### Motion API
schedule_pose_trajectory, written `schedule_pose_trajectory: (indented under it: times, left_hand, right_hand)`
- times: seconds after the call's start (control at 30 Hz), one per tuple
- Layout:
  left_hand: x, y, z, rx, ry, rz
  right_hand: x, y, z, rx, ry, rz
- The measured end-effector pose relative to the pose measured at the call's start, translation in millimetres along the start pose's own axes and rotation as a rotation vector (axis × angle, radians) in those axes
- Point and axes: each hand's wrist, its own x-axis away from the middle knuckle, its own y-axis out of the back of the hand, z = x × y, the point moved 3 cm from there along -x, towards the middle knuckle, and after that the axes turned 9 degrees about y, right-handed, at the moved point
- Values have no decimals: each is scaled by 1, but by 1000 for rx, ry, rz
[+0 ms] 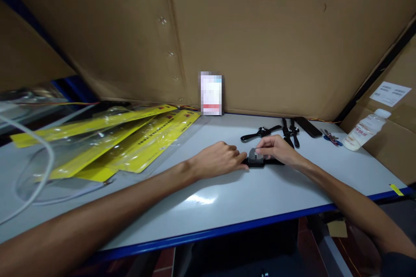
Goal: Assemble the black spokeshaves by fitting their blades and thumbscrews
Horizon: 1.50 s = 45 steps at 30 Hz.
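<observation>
A black spokeshave [258,165] with a handle on each side lies on the table in front of me. My left hand [222,160] is closed around its left handle. At its middle, a grey metal blade [253,156] stands tilted up. My right hand [276,149] pinches at the blade's upper right part with thumb and fingers, its palm over the right handle. What exactly lies between those fingertips is partly hidden. Just behind are another spokeshave [260,133] lying crosswise and two more spokeshaves [290,132] side by side.
Yellow-backed clear plastic packages [156,143] spread over the left side, near a white cable [50,164]. A pixelated upright panel [211,94] leans on the cardboard wall [260,43]. Rightward are a dark flat case [308,127], keys [331,137] and a plastic bottle [365,130].
</observation>
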Motion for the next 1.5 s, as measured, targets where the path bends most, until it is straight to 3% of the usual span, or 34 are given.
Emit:
schedule_pose_trajectory:
  times: [0.23,0.43,0.77,1.1,1.2,1.33,1.4,1.5]
  left_hand:
    - [1,-1,-1,-70,-34,-26]
    - [2,0,-2,-137,-64,-82]
    - [3,4,-2,-96,-49,-116]
    - [2,8,-3,-42,0,-23]
    - [3,9,-2,-18,9,-18]
    - [4,10,-1,25,14,12]
    - [4,9,-1,57,28,21]
    - [4,8,1,110,50,25]
  right_hand:
    - [-3,0,-6,83,84,5]
    - [-7,2,-6,233,150,-71]
    - [-5,2,-5,258,113,165]
    - [-4,-2,-2,335,98,133]
    - [-4,21,11,516,162,-42]
    - [7,77,29,827,162,-368]
    - [13,101,30,946,83,-382]
    - [18,117,23,988,-39,-159]
